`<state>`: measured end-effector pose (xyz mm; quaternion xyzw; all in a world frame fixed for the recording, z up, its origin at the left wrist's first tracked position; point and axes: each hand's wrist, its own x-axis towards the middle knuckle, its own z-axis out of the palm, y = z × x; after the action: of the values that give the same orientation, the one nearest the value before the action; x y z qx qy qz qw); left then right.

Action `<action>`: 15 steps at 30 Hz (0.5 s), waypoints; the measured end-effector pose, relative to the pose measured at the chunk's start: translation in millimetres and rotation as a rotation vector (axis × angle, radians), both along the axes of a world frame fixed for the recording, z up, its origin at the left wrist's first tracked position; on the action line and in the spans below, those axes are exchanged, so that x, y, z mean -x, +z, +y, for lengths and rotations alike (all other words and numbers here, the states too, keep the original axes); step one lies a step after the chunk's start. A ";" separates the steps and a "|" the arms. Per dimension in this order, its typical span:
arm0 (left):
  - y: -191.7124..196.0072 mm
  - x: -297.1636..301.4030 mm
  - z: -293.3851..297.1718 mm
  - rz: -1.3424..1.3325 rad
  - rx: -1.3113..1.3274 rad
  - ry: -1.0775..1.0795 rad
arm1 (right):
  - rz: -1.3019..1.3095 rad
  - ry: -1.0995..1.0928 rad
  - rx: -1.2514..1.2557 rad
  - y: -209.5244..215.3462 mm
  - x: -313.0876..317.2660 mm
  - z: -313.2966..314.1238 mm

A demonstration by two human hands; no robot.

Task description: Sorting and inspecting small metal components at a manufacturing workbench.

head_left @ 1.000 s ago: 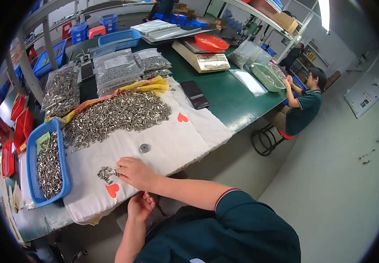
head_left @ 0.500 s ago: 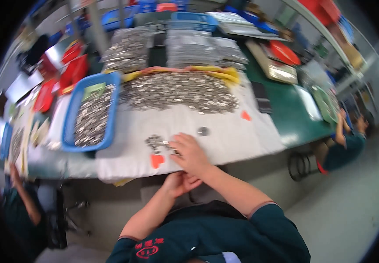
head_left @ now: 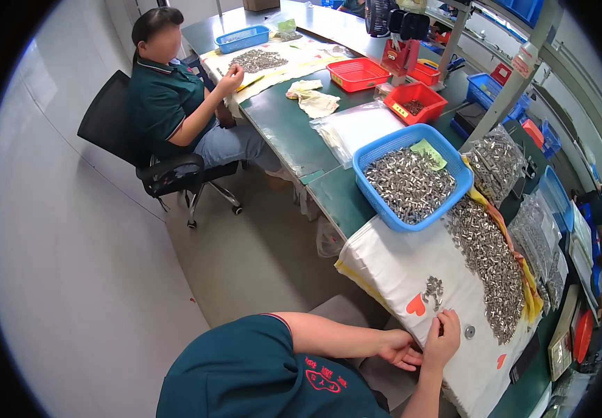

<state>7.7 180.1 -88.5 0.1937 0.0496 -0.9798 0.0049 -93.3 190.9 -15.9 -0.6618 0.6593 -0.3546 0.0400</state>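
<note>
My right hand (head_left: 442, 341) is over the front edge of the white cloth (head_left: 390, 261), its fingers curled together; what they hold, if anything, is hidden. Close beyond its fingertips lies a small group of metal pieces (head_left: 434, 289), beside an orange heart shape (head_left: 416, 304). My left hand (head_left: 401, 350) is lower, at the table's edge next to my right wrist, with its fingers stretched out and nothing visible in them. On the cloth to the right of my right hand sits a round metal disc (head_left: 469, 331). A large heap of small metal pieces (head_left: 485, 258) spreads farther back.
A blue basket (head_left: 365, 182) full of metal pieces stands beyond the cloth's far left end. Bags of parts (head_left: 499, 164) lie behind the heap. Red trays (head_left: 358, 75) stand farther along the green table (head_left: 276, 125). A co-worker (head_left: 175, 104) sits there on a wheeled chair.
The view has swung to the left, bringing the seated co-worker fully into sight. My right fingers, earlier spread over the small pieces, are now curled. My left hand stays close below it.
</note>
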 end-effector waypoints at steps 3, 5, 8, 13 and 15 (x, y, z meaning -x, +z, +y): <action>-0.6 3.3 -2.7 0.001 0.013 0.012 | 0.016 0.019 0.019 0.8 3.6 -1.9; -0.2 4.2 -4.2 0.014 0.007 0.007 | 0.010 -0.008 0.022 1.5 2.6 -3.0; 0.7 3.5 -5.5 0.008 0.015 0.001 | 0.016 -0.043 0.010 9.7 -6.1 -5.9; 5.0 2.0 -4.6 -0.001 0.025 -0.005 | 0.114 -0.044 -0.054 7.8 -2.5 -5.8; 6.0 1.2 -4.5 -0.026 0.036 -0.008 | 0.124 -0.039 -0.019 7.2 -2.3 -5.0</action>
<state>6.5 175.6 -82.5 0.2066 0.0313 -0.9779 0.0050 -91.1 185.9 -8.7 -0.6692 0.6765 -0.3074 -0.0019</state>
